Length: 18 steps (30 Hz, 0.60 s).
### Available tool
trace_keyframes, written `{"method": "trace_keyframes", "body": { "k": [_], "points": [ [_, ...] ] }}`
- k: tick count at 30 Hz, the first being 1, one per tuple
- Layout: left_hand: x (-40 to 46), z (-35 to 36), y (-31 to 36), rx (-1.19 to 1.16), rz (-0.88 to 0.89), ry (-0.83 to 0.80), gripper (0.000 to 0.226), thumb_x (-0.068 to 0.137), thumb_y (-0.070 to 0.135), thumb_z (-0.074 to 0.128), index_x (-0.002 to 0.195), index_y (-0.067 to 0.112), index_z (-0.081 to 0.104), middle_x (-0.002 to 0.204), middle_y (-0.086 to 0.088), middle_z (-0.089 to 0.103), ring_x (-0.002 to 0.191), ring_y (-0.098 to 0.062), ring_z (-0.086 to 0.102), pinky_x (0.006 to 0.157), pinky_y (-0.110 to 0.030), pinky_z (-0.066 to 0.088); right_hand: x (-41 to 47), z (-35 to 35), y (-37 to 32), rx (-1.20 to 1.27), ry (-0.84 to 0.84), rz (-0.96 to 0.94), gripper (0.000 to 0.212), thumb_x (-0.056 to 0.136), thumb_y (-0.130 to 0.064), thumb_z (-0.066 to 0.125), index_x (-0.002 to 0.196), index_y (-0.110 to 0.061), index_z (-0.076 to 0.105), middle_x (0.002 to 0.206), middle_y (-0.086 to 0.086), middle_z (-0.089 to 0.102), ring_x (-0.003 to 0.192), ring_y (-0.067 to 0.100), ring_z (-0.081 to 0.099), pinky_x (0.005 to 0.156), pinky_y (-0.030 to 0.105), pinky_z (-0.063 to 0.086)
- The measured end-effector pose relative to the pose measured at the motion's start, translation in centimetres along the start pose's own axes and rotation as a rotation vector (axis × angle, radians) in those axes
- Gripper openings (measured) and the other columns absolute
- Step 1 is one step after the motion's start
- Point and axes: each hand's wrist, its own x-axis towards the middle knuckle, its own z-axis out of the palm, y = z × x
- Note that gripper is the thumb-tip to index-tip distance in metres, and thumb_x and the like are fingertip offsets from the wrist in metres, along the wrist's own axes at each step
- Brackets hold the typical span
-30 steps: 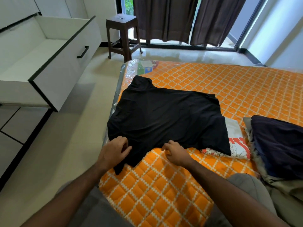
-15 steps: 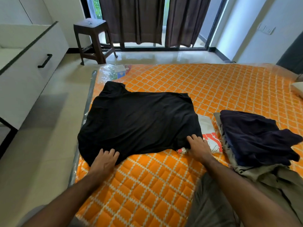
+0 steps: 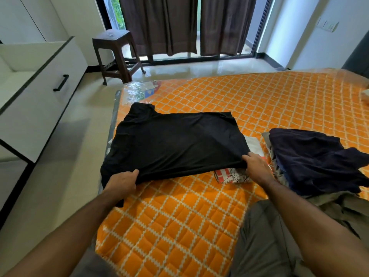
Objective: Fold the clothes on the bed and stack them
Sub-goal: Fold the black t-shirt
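Note:
A black T-shirt lies spread across the orange quilted bed, its near edge lifted off the cover. My left hand grips that near edge at the left. My right hand grips the near edge at the right corner. Under the shirt's right side lies a folded white garment with a red print. To the right is a loose pile of clothes with a dark navy piece on top and grey-green fabric under it.
The bed's left edge runs beside tiled floor. A white cabinet with an open drawer stands at the left. A brown plastic stool stands near the curtained glass door. My grey-trousered knee is at the lower right.
Both hands went from resting on the shirt's near edge to gripping it and lifting it slightly. The right hand had moved right to the shirt's corner. The camera view turned to the right.

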Motion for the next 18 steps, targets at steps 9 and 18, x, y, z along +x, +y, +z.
{"method": "trace_keyframes", "body": {
  "k": [9, 18],
  "points": [
    [-1.0, 0.2, -1.0, 0.046, 0.234, -0.398, 0.045, 0.085, 0.032, 0.066, 0.126, 0.022, 0.05, 0.117, -0.005, 0.061, 0.102, -0.022, 0.063, 0.085, -0.034, 0.054, -0.9, -1.2, 1.5, -0.104, -0.457, -0.146, 0.024, 0.091, -0.015, 0.059, 0.111, -0.026, 0.067, 0.11, -0.002, 0.066, 0.1, 0.018, 0.063, 0.085, 0.032, 0.052],
    [1.2, -3.7, -2.1, 0.142, 0.219, -0.557, 0.05, 0.081, 0.016, 0.062, 0.13, 0.02, 0.055, 0.13, -0.007, 0.059, 0.118, -0.027, 0.058, 0.096, -0.035, 0.05, 0.7, -3.8, 3.2, -0.053, -0.535, -0.077, 0.026, 0.082, 0.0, 0.054, 0.088, -0.022, 0.066, 0.092, -0.003, 0.062, 0.089, 0.017, 0.059, 0.077, 0.031, 0.049]
  ]
}}
